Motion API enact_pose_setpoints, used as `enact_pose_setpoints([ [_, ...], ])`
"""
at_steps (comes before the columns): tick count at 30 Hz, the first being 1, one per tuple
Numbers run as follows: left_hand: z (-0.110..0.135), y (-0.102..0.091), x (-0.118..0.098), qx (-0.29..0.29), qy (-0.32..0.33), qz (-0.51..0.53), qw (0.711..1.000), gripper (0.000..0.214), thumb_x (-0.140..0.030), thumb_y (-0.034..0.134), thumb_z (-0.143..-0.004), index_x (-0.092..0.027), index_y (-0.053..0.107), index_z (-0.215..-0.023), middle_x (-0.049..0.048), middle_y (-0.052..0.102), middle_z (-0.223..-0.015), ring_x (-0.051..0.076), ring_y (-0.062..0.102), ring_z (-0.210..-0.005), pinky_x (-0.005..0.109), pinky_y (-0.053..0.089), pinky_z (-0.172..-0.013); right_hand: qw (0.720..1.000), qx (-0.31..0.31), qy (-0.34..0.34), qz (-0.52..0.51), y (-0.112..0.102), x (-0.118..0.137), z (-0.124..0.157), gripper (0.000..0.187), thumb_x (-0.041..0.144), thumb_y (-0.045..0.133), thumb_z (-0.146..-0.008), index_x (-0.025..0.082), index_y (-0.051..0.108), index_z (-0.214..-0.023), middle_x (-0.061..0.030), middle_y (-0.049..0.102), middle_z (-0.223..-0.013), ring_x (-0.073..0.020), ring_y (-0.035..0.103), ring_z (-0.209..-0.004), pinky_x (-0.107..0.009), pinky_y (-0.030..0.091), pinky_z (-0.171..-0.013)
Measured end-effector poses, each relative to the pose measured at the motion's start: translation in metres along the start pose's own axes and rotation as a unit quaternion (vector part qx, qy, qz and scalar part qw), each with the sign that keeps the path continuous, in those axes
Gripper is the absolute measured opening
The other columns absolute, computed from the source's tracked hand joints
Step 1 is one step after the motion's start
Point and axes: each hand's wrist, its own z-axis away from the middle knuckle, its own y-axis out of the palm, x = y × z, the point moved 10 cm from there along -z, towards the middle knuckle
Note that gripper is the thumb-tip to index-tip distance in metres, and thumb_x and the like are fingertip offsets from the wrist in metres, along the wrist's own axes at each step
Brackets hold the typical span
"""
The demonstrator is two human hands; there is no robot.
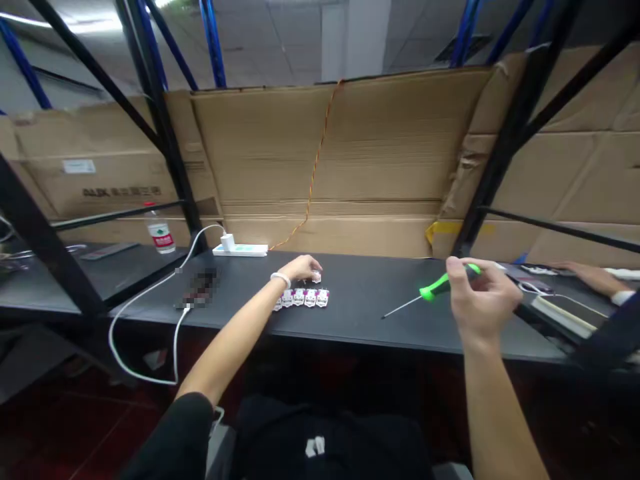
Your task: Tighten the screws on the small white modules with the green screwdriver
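My left hand (pixel 301 268) reaches over the dark tabletop, its fingers closed on a small white piece (pixel 316 276) with a touch of purple. Just in front of it lies a row of several similar small white-and-purple pieces (pixel 310 298), set side by side; my wrist partly covers the row's left end. Off to the right, my right hand (pixel 483 297) is wrapped round the handle of a green-and-black screwdriver (pixel 435 288). The screwdriver's thin metal shaft points left and down, with its tip close to the tabletop.
A white power strip (pixel 241 250) with a plugged-in charger stands at the back. Its white cable (pixel 114 333) loops over the table's front edge. A bottle (pixel 161 230) stands at left. Black rack posts (pixel 495 160) flank the table (pixel 370 280). Another person's hand (pixel 593 277) rests at far right.
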Motion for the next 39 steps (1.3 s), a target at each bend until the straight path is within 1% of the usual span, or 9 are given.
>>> enact_pose_setpoints([
  [3,-0.013,0.014,-0.024,-0.002,0.014,-0.015,1.000,0.020,-0.024,0.087,-0.072,-0.020,0.085,-0.091,0.0089,0.084,-0.102,0.031,0.076,-0.107,0.040,0.053,-0.100,1.000,-0.003,0.002,-0.002,-0.002,0.000,-0.002,0.031,0.051,0.077,-0.080,0.020,0.075,-0.076,0.0010,0.057,-0.058,-0.0145,0.046,-0.052,-0.030,0.035,-0.049],
  [7,-0.014,0.044,-0.076,0.008,0.056,-0.021,0.998,0.019,-0.025,0.087,-0.073,-0.023,0.085,-0.092,0.0071,0.085,-0.106,0.034,0.074,-0.115,0.047,0.044,-0.111,1.000,-0.011,0.007,-0.003,-0.006,-0.006,-0.005,0.028,0.046,0.080,-0.078,0.019,0.075,-0.076,-0.0029,0.061,-0.060,-0.0158,0.046,-0.052,-0.035,0.036,-0.052],
  [11,0.017,0.076,-0.119,0.021,0.097,-0.026,0.995,0.018,-0.029,0.084,-0.079,-0.024,0.085,-0.097,0.0079,0.084,-0.109,0.034,0.073,-0.115,0.049,0.041,-0.113,1.000,-0.024,-0.007,0.003,-0.013,-0.009,-0.009,0.026,0.045,0.079,-0.077,0.019,0.076,-0.077,-0.0042,0.063,-0.063,-0.0167,0.047,-0.052,-0.036,0.037,-0.055],
  [15,0.066,0.079,-0.134,-0.007,0.152,-0.044,0.987,0.020,-0.025,0.079,-0.085,-0.024,0.086,-0.103,0.0114,0.082,-0.115,0.036,0.071,-0.119,0.051,0.043,-0.111,0.999,-0.032,-0.009,-0.004,-0.018,-0.010,-0.012,0.025,0.044,0.079,-0.078,0.019,0.075,-0.076,-0.0052,0.064,-0.064,-0.0169,0.048,-0.052,-0.037,0.039,-0.057],
  [20,0.092,0.049,-0.114,-0.004,0.175,-0.015,0.984,0.032,-0.033,0.081,-0.088,-0.028,0.082,-0.120,0.0075,0.080,-0.124,0.032,0.070,-0.122,0.044,0.049,-0.109,0.999,-0.046,-0.020,-0.015,-0.019,-0.004,-0.012,0.025,0.043,0.078,-0.075,0.018,0.075,-0.073,-0.0024,0.062,-0.060,-0.0154,0.049,-0.051,-0.033,0.037,-0.054],
  [23,0.072,0.009,-0.079,-0.044,0.130,0.003,0.991,0.031,-0.030,0.072,-0.095,-0.021,0.082,-0.123,0.0080,0.081,-0.116,0.024,0.075,-0.107,0.033,0.056,-0.098,0.998,-0.055,-0.026,-0.016,-0.021,-0.005,-0.012,0.028,0.046,0.077,-0.075,0.018,0.075,-0.073,0.0005,0.061,-0.060,-0.0144,0.049,-0.051,-0.031,0.038,-0.055],
  [26,0.045,-0.020,-0.036,-0.060,0.057,-0.080,0.993,0.027,-0.014,0.069,-0.088,-0.016,0.086,-0.110,0.0097,0.083,-0.104,0.023,0.077,-0.098,0.031,0.058,-0.091,0.998,-0.053,-0.030,-0.009,-0.022,-0.010,-0.014,0.028,0.045,0.077,-0.076,0.017,0.076,-0.075,0.0010,0.062,-0.062,-0.0136,0.049,-0.052,-0.031,0.039,-0.056],
  [31,0.020,-0.012,-0.001,0.015,0.059,-0.104,0.993,0.027,-0.001,0.073,-0.072,-0.018,0.088,-0.087,0.0061,0.084,-0.085,0.020,0.079,-0.082,0.025,0.059,-0.079,0.998,-0.058,-0.033,0.001,-0.027,-0.015,-0.016,0.029,0.046,0.076,-0.075,0.017,0.076,-0.075,0.0013,0.060,-0.060,-0.0136,0.048,-0.052,-0.031,0.038,-0.056],
  [39,0.014,0.010,0.000,0.062,0.106,-0.123,0.985,0.021,-0.003,0.075,-0.074,-0.019,0.086,-0.081,0.0056,0.084,-0.084,0.020,0.078,-0.082,0.026,0.057,-0.080,0.998,-0.053,-0.031,0.006,-0.025,-0.006,-0.015,0.028,0.045,0.076,-0.074,0.017,0.075,-0.074,-0.0009,0.063,-0.060,-0.0143,0.050,-0.051,-0.030,0.036,-0.053],
])
